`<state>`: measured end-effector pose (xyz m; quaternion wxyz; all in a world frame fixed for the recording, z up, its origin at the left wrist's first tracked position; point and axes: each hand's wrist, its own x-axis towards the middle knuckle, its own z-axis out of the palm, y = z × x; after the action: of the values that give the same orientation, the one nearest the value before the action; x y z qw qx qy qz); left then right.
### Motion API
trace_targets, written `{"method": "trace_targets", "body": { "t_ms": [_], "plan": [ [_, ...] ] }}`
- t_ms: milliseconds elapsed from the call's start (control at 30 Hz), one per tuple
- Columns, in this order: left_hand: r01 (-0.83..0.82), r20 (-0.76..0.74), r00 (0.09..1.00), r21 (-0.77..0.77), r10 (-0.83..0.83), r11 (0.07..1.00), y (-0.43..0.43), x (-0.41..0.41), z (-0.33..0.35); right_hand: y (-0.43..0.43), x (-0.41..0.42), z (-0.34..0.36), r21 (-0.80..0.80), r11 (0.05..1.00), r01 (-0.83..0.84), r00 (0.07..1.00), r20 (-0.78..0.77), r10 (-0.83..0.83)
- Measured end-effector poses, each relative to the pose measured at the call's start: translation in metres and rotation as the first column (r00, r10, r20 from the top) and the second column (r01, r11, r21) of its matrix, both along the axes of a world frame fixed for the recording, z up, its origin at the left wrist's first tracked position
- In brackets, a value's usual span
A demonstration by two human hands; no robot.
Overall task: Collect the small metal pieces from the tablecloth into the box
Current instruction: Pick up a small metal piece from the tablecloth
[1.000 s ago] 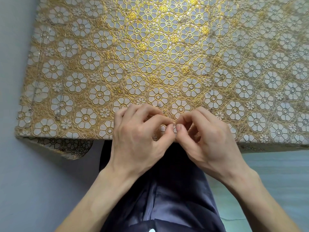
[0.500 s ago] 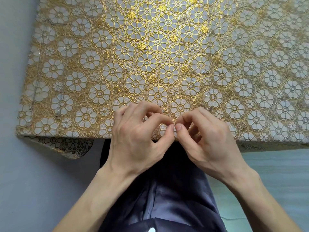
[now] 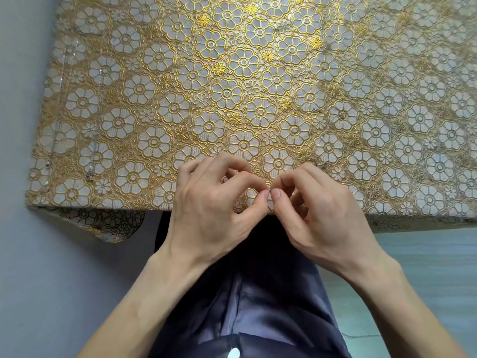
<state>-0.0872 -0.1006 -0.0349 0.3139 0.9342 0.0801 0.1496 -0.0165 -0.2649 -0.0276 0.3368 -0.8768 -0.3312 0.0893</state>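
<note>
**Metal pieces on the gold flowered cloth**

A tiny silver piece sits pinched between the fingertips of the left hand and right hand. A second piece lies just beyond the right knuckles. A third piece lies farther out, and other pieces well left.

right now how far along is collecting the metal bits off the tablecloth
Done: cannot tell, no box is in view. In hand: the left hand and right hand meet at the near edge of the tablecloth, fingers pinching what looks like a tiny piece. Left: at least a metal piece mid-cloth and a second piece just beyond the right hand.
</note>
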Motion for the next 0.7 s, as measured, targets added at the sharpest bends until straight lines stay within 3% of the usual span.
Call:
{"method": "trace_targets", "body": {
  "t_ms": [267, 700],
  "plan": [
    [-0.008, 0.05, 0.999, 0.052, 0.005, 0.999, -0.0011, -0.0002, 0.0016, 0.002, -0.0009, 0.0005, -0.041, 0.999, -0.002, 0.997, 0.073, 0.005],
    [-0.024, 0.04, 0.999, 0.057, 0.022, 0.998, -0.0036, 0.0005, -0.0009, 0.0006, -0.0028, 0.0016, 0.005, 0.998, 0.057, 0.998, 0.038, -0.057]
  ]
}}
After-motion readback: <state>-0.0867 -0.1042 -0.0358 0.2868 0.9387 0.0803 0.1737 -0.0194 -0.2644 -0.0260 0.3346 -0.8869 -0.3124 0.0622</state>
